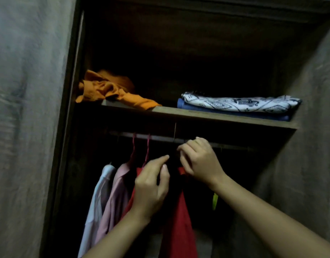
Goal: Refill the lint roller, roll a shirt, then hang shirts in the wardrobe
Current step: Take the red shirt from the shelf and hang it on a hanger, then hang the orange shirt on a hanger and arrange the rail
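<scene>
Red shirt in right hand's curled grip at rail.

three hanging shirts, three garments on shelf, two hands

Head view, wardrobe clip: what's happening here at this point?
A person is hanging a red shirt on the wardrobe rail. The right hand is up at the rail by the shirt's shoulder; the left hand pinches at its other shoulder. A white shirt and a pink shirt already hang to the left. Folded and crumpled clothes sit on the shelf above.
</scene>
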